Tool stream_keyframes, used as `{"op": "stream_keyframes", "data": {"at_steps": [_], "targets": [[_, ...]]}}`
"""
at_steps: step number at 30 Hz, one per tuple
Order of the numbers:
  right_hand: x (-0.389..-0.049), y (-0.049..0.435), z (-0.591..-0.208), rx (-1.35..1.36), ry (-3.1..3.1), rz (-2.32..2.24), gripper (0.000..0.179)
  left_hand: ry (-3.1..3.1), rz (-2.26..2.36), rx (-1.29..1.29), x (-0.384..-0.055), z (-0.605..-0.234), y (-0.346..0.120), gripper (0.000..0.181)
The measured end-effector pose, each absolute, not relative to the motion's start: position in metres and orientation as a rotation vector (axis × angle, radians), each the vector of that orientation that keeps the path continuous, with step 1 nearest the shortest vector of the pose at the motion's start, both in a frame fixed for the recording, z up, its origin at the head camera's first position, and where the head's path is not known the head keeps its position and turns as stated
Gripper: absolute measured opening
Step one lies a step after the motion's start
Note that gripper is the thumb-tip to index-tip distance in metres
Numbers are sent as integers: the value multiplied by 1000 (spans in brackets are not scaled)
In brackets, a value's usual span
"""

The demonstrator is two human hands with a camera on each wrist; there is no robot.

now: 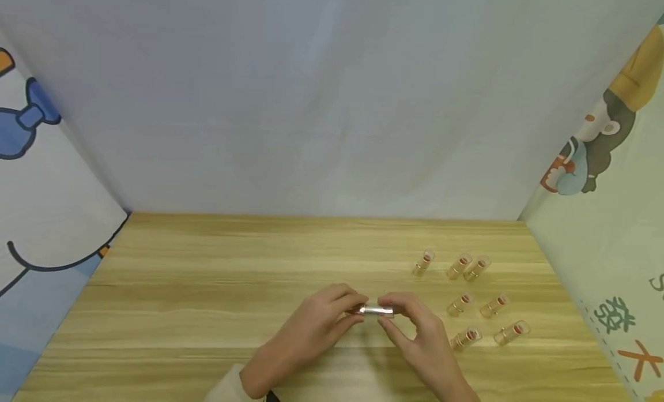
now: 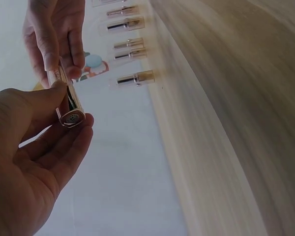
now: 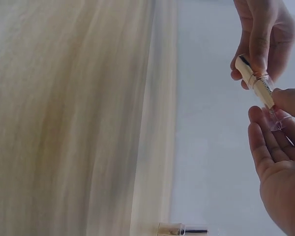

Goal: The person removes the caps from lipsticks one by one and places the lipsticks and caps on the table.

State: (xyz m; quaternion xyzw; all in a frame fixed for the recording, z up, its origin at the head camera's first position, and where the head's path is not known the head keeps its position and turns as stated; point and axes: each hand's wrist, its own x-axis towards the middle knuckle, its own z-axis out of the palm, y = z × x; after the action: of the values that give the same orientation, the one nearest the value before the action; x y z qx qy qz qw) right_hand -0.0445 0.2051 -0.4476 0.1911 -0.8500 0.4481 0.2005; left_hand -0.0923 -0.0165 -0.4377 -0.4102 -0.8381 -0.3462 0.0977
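Note:
A lipstick (image 1: 377, 311) with a shiny gold body and a clear cap lies level between both hands above the wooden table. My left hand (image 1: 321, 320) pinches its base end between thumb and fingers; the round bottom (image 2: 72, 118) faces the left wrist camera. At the other end, my right hand (image 1: 422, 339) has thumb and fingertips on the clear cap (image 3: 276, 122). The gold body (image 3: 258, 83) shows between the two hands in the right wrist view. Fingers partly cover both ends.
Several capped lipsticks stand on the table (image 1: 218, 275) to the right, among them one at the back (image 1: 423, 263) and one near the right hand (image 1: 467, 338). A pale cloth (image 1: 321, 102) hangs behind the table, with printed cloths (image 1: 612, 235) at the sides.

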Motion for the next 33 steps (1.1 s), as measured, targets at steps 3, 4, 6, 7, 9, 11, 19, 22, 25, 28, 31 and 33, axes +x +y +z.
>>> {"op": "stream_keyframes", "data": {"at_steps": [3,4,6,7,9,11,19,22,25,28,31,33], "targets": [[-45,205,-448,567,-2369,1273,45,-2467,-1074,-1217,-92,-438,-21,25],[-46,205,-448,580,-2369,1278,44,-2466,-1093,-1216,-92,-438,-22,25],[-46,204,-448,603,-2370,1288,43,-2466,-1140,-1208,-91,-438,-25,25],[-46,203,-448,617,-2366,1291,43,-2467,-1157,-1200,-90,-439,-26,25],[-45,202,-448,633,-2362,1296,42,-2466,-1185,-1182,-89,-440,-27,25],[-45,201,-448,639,-2352,1294,42,-2459,-1198,-1166,-88,-440,-28,25],[-40,198,-448,577,-2337,1267,43,-2426,-1181,-1130,-85,-438,-27,24],[-40,197,-447,580,-2335,1271,43,-2408,-1174,-1135,-85,-438,-27,24],[-40,198,-446,593,-2332,1283,43,-2396,-1173,-1148,-85,-438,-27,25],[-39,198,-445,600,-2341,1315,43,-2397,-1178,-1159,-85,-438,-28,25],[-38,198,-444,599,-2355,1361,40,-2404,-1193,-1169,-84,-439,-29,25],[-38,198,-443,595,-2357,1373,40,-2407,-1206,-1168,-84,-439,-30,25]]}}
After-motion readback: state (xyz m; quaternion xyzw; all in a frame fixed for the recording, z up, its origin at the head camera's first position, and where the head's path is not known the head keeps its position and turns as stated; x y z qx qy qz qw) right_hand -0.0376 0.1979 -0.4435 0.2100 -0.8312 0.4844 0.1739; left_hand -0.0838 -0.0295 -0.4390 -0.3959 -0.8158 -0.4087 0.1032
